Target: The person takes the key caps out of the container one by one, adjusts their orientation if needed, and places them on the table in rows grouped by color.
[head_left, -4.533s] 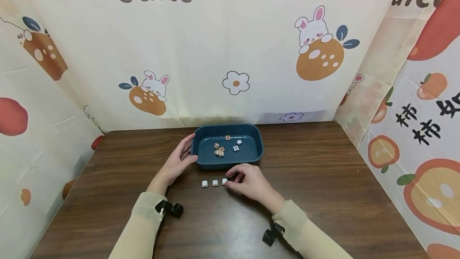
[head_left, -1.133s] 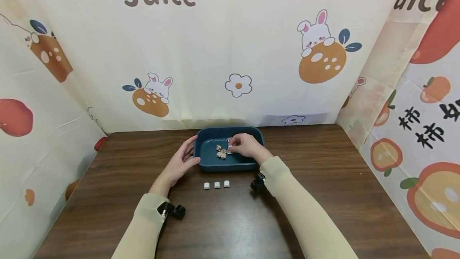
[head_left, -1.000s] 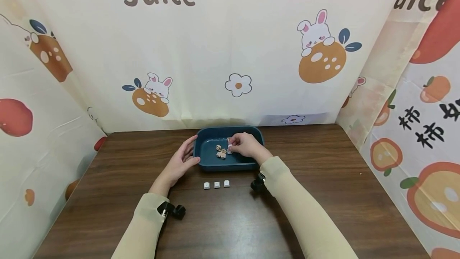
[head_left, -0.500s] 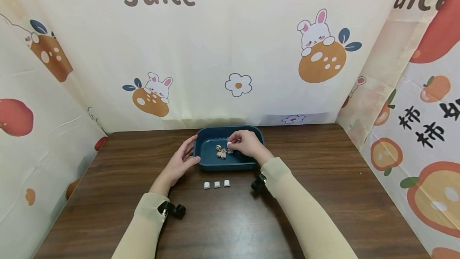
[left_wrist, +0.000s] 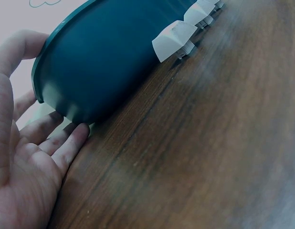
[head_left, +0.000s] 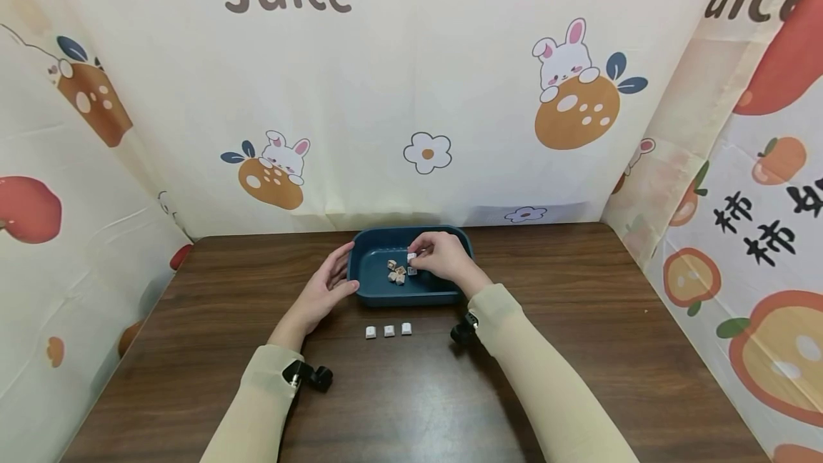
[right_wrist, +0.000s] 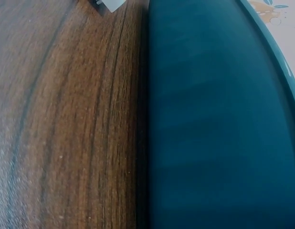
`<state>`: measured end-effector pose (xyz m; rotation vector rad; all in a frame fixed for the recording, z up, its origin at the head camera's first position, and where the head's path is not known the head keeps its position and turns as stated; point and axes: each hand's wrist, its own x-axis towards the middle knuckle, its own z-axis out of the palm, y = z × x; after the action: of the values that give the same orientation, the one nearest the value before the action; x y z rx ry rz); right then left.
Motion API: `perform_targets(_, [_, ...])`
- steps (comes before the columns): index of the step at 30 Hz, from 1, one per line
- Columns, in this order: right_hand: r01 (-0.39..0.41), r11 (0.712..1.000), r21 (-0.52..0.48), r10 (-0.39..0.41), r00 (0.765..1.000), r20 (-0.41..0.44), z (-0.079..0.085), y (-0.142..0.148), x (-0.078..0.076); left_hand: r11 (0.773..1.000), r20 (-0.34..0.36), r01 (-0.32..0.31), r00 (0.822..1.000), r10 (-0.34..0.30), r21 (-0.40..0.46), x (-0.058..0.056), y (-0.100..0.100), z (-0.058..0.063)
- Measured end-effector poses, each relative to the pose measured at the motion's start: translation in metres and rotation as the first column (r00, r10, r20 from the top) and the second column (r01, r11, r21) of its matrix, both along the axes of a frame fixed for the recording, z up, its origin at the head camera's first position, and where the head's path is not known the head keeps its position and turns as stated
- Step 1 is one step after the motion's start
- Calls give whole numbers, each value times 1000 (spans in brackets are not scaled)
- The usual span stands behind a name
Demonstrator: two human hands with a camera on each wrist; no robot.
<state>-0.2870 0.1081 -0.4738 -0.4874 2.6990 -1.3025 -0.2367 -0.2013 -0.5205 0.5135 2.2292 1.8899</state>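
Observation:
In the head view my right hand (head_left: 444, 257) reaches over the blue tray (head_left: 411, 300), pinching a white keycap (head_left: 411, 257) between thumb and fingertips. Another pale keycap (head_left: 412, 271) lies on the tray floor just below it. Several tan keycaps (head_left: 396, 274) cluster to the left of these. My left hand (head_left: 319, 288) rests against the tray's left end, fingers lightly extended along the outer wall. The left wrist view shows those fingertips low on the wall (left_wrist: 73, 138). On the table before the tray, three white keycaps (head_left: 388, 331) stand in a spaced row.
The wooden table (head_left: 257, 256) backs onto a printed cloth (head_left: 360, 91), close behind the tray. In the right wrist view the tray's outer wall (right_wrist: 219, 124) fills the right half, hiding the right hand's fingers. A black camera (head_left: 464, 331) sits on the right wrist.
From the third keycap in the table row, my right hand has moved up and back into the tray. It now pinches another white keycap, slightly raised. My left hand stays at the tray.

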Motion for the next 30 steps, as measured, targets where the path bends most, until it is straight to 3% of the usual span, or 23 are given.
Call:
perform_targets(7, [-19,998,-52,19,1000,6,0,2,0,1000,-6,4,1000,-4,-2,-1,1,0])
perform_targets(14, [-50,994,-100,46,998,-42,2,4,3,1000,4,6,1000,-6,2,-1,2,2])
perform_targets(22, [-90,972,-215,65,991,-120,4,6,8,1000,4,-8,1000,8,0,1,1,1])
perform_targets(30, [-135,952,-273,111,988,-103,16,9,16,1000,5,3,1000,-3,4,2,0,3])
